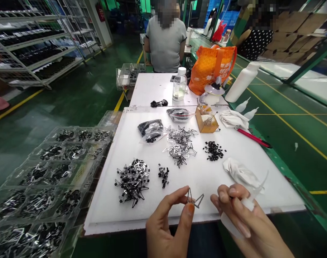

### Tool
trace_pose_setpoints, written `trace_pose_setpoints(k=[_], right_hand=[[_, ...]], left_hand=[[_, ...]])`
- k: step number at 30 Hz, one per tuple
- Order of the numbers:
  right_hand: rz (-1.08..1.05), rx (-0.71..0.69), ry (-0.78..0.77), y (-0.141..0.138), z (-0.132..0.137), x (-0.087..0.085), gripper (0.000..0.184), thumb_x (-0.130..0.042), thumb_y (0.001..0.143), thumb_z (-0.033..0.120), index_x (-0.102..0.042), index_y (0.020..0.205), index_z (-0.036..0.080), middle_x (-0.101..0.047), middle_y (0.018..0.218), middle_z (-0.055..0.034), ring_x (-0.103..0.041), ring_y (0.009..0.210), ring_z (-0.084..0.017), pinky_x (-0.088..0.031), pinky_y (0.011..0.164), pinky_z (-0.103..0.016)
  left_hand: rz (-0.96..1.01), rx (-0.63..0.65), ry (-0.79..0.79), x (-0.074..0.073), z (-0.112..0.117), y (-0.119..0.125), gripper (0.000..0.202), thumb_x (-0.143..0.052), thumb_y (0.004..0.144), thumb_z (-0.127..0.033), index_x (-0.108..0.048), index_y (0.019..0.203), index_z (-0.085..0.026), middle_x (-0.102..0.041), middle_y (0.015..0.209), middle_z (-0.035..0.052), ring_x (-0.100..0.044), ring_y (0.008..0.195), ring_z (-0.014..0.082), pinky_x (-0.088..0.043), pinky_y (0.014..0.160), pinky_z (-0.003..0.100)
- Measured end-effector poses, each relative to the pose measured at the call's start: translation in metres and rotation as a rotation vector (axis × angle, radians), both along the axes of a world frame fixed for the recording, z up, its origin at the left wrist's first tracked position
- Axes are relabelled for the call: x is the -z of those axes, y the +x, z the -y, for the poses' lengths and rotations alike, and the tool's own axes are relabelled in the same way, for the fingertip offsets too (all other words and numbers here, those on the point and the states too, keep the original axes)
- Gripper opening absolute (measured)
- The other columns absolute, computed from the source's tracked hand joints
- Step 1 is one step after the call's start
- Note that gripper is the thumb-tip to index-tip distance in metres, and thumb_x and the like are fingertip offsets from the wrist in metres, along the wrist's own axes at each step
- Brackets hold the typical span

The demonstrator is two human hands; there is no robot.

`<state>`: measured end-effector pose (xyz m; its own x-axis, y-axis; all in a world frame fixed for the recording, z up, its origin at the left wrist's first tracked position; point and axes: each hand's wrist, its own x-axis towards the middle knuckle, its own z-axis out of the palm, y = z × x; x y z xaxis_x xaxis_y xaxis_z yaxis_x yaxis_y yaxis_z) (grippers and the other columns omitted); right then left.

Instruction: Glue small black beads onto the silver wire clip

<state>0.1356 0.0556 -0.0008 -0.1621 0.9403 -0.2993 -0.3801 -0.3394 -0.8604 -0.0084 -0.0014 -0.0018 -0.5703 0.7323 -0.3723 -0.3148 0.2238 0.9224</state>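
Thumb and forefinger of my left hand (172,222) pinch a small grey V-shaped metal frame (198,201). My right hand (242,211) is curled round a translucent white squeeze bottle (231,226) whose thin nozzle (262,184) points up and right. Something small and dark shows at its fingertips, too small to make out. In front of the hands lie a heap of similar loose frames (181,145), a pile of black-and-metal pieces (133,181), a small cluster of black bits (163,175) and a scatter of tiny black pieces (214,151).
Bags of black parts (152,129), a wooden box (207,122), a red-handled tool (254,138) and white cloths (240,171) lie on the white table (104,215). Behind stand a clear bottle (179,86) and an orange bag (210,70). Compartment trays (81,175) flank the left; a person (166,44) sits ahead.
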Motion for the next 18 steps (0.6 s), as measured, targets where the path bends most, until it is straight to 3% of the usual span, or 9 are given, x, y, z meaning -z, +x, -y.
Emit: trace_pose_setpoints(k=[3,6,10,13,15,18], right_hand=[[0.052,0.028,0.017,0.005,0.005,0.007,0.022,-0.093,0.074,0.041,-0.079,0.081,0.026,-0.066,0.066,-0.0016,-0.044,0.042,0.000,-0.050,0.052,-0.015],[0.068,-0.020,0.033,0.012,0.007,0.014,0.020,-0.090,0.079,0.036,-0.081,0.095,0.028,-0.075,0.086,-0.0063,-0.050,0.044,-0.002,-0.050,0.052,-0.017],[0.078,0.024,0.184,0.007,0.006,0.009,0.015,-0.089,0.080,0.037,-0.080,0.086,0.026,-0.074,0.079,-0.0041,-0.048,0.042,-0.001,-0.047,0.050,-0.017],[0.103,0.069,0.251,0.001,0.005,0.004,0.013,-0.089,0.080,0.037,-0.081,0.085,0.028,-0.074,0.078,-0.0037,-0.044,0.040,-0.001,-0.042,0.045,-0.016],[0.120,0.043,0.247,0.002,0.006,0.005,0.011,-0.087,0.082,0.034,-0.082,0.092,0.031,-0.075,0.079,-0.0035,-0.048,0.043,-0.002,-0.048,0.048,-0.015],[0.133,0.027,0.237,0.005,0.007,0.010,0.013,-0.087,0.082,0.031,-0.081,0.093,0.034,-0.075,0.077,-0.0020,-0.066,0.059,-0.007,-0.058,0.063,-0.014]], left_hand=[[-0.017,0.006,0.031,-0.001,0.000,0.001,0.027,-0.092,0.076,-0.047,-0.088,0.097,-0.030,-0.081,0.094,0.0004,-0.075,0.092,0.0109,-0.057,0.087,0.008],[-0.031,0.016,0.102,-0.005,-0.001,0.003,0.017,-0.087,0.084,-0.039,-0.088,0.098,-0.030,-0.080,0.093,0.0007,-0.075,0.092,0.0107,-0.058,0.085,0.009],[-0.062,0.040,0.167,-0.009,-0.002,0.004,0.011,-0.081,0.089,-0.028,-0.088,0.097,-0.033,-0.077,0.086,-0.0017,-0.073,0.086,0.0073,-0.055,0.082,0.005],[-0.068,0.056,0.153,-0.009,-0.001,0.004,0.010,-0.083,0.086,-0.027,-0.088,0.094,-0.030,-0.079,0.086,-0.0002,-0.074,0.084,0.0100,-0.058,0.081,0.010],[-0.053,0.057,0.115,-0.010,0.000,0.005,0.008,-0.084,0.084,-0.027,-0.088,0.091,-0.028,-0.081,0.087,0.0008,-0.076,0.086,0.0123,-0.060,0.084,0.013],[-0.030,0.028,0.063,-0.014,0.000,0.008,0.006,-0.085,0.079,-0.021,-0.085,0.084,-0.025,-0.081,0.083,-0.0008,-0.076,0.083,0.0114,-0.059,0.084,0.012]])
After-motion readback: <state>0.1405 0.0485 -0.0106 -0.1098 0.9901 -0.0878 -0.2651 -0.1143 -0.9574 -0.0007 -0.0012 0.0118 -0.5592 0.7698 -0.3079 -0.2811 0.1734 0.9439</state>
